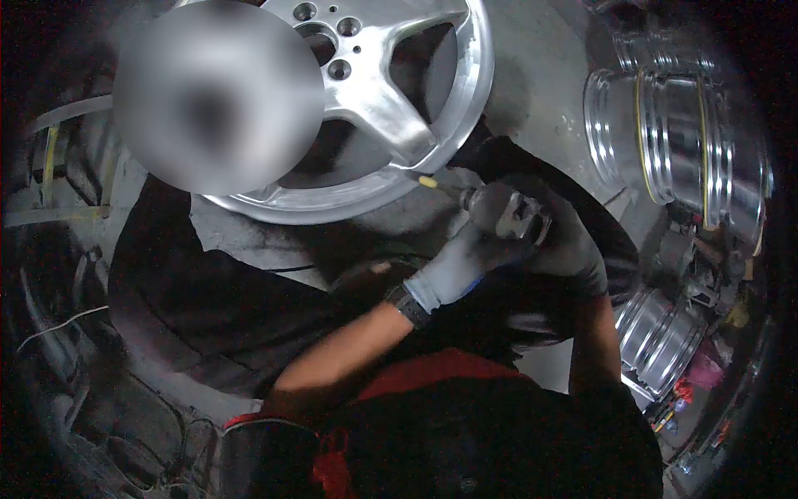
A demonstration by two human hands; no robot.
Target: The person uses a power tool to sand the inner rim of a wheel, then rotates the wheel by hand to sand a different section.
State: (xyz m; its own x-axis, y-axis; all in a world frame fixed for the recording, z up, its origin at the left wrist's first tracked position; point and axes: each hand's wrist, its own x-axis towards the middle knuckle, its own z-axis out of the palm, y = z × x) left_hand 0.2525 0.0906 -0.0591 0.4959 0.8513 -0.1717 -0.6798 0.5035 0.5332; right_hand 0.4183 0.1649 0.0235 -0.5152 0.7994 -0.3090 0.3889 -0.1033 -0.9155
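A silver spoked wheel rim [389,108] lies in front of me, its left part hidden by a blurred disc. Both my hands wear gloves and are close together to the right of its lower edge. My left hand [470,262], in a light grey glove with a dark watch at the wrist, is closed on a dark power tool [499,208]. My right hand [565,237], in a darker glove, wraps the tool from the other side. The tool's thin shaft ends in a small yellowish tip [427,180], close to the rim's lower spoke end.
Several shiny wheel rims [673,137] stand on edge at the right, with another rim [661,341] lower down. Small coloured items [683,391] lie beside it. My dark-trousered legs flank the work area. A thin white cable [62,323] runs at the left.
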